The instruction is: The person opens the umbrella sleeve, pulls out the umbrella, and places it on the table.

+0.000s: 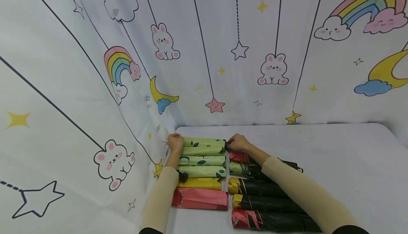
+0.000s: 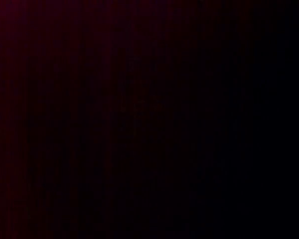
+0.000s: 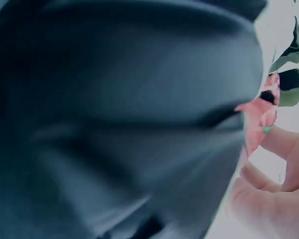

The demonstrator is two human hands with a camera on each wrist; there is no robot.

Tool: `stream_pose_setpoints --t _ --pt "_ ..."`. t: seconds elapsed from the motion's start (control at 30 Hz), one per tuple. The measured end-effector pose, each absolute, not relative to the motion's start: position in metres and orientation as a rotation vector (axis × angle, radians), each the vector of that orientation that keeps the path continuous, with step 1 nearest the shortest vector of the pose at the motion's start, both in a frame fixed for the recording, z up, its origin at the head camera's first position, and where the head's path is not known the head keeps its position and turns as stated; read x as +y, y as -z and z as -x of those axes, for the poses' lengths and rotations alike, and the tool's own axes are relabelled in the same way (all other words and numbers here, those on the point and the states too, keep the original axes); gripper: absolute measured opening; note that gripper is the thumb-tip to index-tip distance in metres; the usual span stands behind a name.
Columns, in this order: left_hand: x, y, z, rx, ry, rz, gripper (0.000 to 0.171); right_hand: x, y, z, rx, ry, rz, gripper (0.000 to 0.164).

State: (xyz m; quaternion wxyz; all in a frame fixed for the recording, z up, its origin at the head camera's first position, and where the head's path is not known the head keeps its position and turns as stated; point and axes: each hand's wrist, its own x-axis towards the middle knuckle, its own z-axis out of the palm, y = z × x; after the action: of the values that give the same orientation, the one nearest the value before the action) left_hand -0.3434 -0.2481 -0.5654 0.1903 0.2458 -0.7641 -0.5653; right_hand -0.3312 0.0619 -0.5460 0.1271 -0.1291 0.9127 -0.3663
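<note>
Two hands are at either end of the far light-green folded umbrella [image 1: 204,151] with a leaf print, at the top of the left column in the head view. My left hand [image 1: 175,142] grips its left end, fingers curled. At the other end my right hand [image 1: 239,143] pinches the black tip [image 1: 226,145]. Just nearer lies a second pale-green folded umbrella [image 1: 202,171]. Dark fabric [image 3: 129,99] fills most of the right wrist view, with the right hand's fingers [image 3: 284,144] at its edge. The left wrist view is almost black.
A yellow folded umbrella [image 1: 200,183] and a red one [image 1: 204,199] continue the left column. Beside it, several black rolled umbrellas with coloured ends, such as the red-ended one [image 1: 277,221], lie in a right column on the white table [image 1: 344,156]. A printed cloth [image 1: 197,49] hangs behind.
</note>
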Motion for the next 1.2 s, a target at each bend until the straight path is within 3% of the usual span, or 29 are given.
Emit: stream_pose_setpoints --t 0.37,0.7,1.2 --pt "-0.249 0.557 0.334 -2.098 1.608 -0.765 0.019 0.061 0.548 0.336 2.398 1.421 -0.044 0.047" --pt "-0.256 0.563 0.334 -2.083 1.598 -0.807 0.017 0.059 0.549 0.329 2.143 1.734 -0.03 0.057" --pt "-0.265 0.573 0.346 -2.005 1.724 -0.829 0.013 0.046 0.528 0.325 1.971 2.04 -0.117 0.053"
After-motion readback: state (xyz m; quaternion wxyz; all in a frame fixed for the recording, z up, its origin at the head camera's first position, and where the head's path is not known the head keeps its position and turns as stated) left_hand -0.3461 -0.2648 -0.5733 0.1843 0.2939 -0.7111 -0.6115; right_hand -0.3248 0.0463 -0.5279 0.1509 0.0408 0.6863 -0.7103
